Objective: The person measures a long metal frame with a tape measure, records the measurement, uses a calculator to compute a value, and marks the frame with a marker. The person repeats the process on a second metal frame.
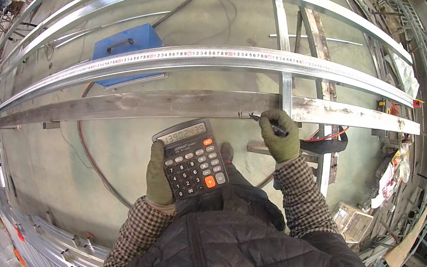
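Note:
My left hand, in a green glove, grips a black desk calculator by its left side, with the lit-grey display tilted up and showing digits. My right hand, also gloved in green, is closed around a black marker pen. The pen's tip points left, over a dull grey steel bar beside small dark marks; I cannot tell whether it touches. Beyond this bar, a white measuring tape lies stretched along a shiny metal rail.
A crosspiece joins the long rails. A blue box stands on the floor beneath them. A reddish hose curves across the floor at left. A pale plastic basket sits at right; metal profiles lie at lower left.

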`<state>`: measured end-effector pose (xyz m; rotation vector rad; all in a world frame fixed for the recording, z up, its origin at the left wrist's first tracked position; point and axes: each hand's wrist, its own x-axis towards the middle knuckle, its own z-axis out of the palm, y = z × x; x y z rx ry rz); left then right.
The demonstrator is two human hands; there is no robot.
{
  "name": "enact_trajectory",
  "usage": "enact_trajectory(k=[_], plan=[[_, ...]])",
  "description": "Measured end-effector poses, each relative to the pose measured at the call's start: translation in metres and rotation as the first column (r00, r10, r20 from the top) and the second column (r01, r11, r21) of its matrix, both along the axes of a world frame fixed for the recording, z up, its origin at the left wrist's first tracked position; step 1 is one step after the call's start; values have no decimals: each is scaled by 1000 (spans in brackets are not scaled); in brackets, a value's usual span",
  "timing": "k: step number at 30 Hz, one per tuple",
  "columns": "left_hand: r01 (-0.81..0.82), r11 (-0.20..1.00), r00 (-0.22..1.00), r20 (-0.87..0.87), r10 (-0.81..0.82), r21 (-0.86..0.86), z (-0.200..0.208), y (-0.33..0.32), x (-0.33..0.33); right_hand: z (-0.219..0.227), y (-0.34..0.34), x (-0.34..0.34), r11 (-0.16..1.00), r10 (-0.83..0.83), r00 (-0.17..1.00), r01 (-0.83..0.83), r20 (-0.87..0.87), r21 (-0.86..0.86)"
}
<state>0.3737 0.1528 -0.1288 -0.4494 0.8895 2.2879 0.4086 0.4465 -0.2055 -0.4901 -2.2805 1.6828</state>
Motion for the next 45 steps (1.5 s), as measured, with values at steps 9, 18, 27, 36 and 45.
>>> enact_trajectory(k=[9, 18, 27, 36, 45], plan=[[-15, 1000, 1000, -11, 15, -9, -18, -22, 1, 3, -66, -2, 997, 23, 998, -28, 64, 77], [-66, 994, 997, 34, 69, -87, -23, -21, -4, -12, -64, -25, 942, 110, 968, -29, -227, 334], [-40, 998, 997, 61, 43, -48, -33, -20, -7, -15, -61, -28, 940, 143, 973, -77, -180, 331], [-24, 999, 999, 35, 25, -28, -24, -14, -8, -10, -61, -26, 956, 138, 977, -89, -160, 278], [0, 1000, 1000, 20, 0, -23, -25, -19, -7, -6, -56, -21, 926, -25, 986, 86, -168, 368]])
